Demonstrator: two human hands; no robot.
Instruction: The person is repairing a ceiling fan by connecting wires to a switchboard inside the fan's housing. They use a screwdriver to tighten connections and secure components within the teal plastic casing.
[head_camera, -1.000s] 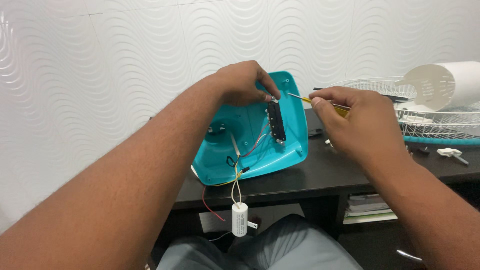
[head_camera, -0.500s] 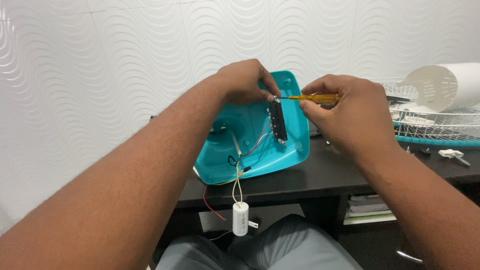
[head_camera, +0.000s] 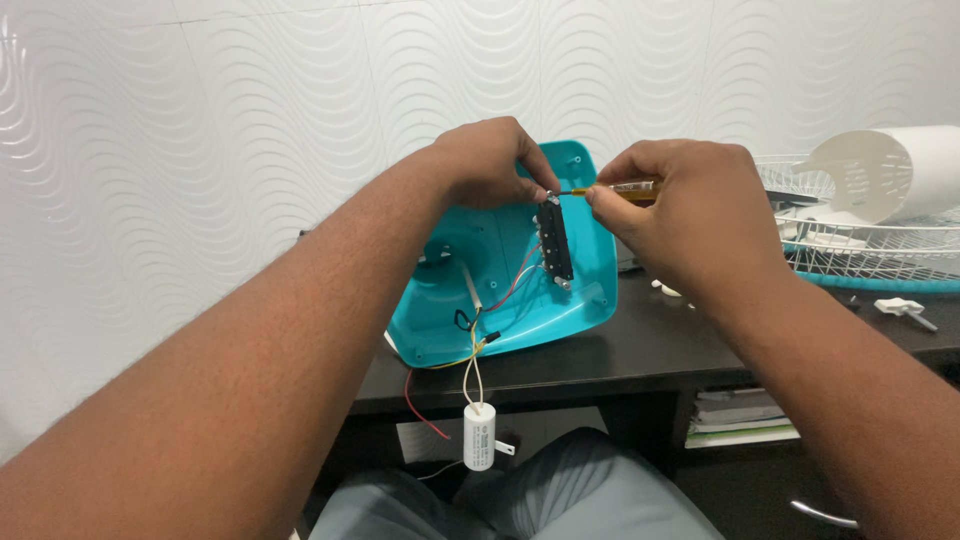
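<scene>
Teal plastic base shell (head_camera: 500, 300) stands tilted on the dark tabletop (head_camera: 660, 345), open side toward the camera. Left hand (head_camera: 490, 160) grips the shell's top edge, fingers pinching the upper end of the black switch block (head_camera: 555, 240). Right hand (head_camera: 690, 205), at 3 o'clock of the block, has fingers closed on a yellow-handled screwdriver (head_camera: 615, 187); its tip meets the block's top. Coloured wires (head_camera: 505, 290) run to 7 o'clock; a white capacitor (head_camera: 479, 437) hangs below the tabletop edge. White wire fan guard (head_camera: 870, 245) lies at far 3 o'clock.
</scene>
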